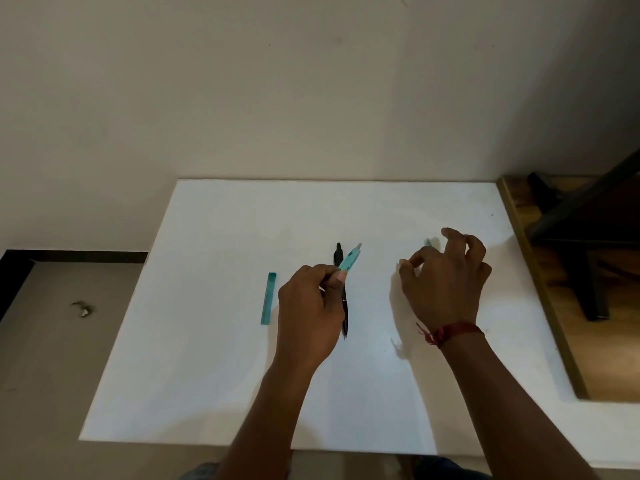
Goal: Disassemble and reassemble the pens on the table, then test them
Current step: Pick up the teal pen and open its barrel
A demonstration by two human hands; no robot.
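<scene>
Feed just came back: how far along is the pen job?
Done: one pen is apart: a long teal piece lies on the table, a small teal piece beyond the right hand. In hand: the left hand grips the teal barrel. Left: reassembly, apparently the black pen, lying whole, and testing.

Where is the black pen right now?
In the head view, the black pen lies mid-table, just right of the left hand, its top crossed by the teal piece that hand holds.
</scene>
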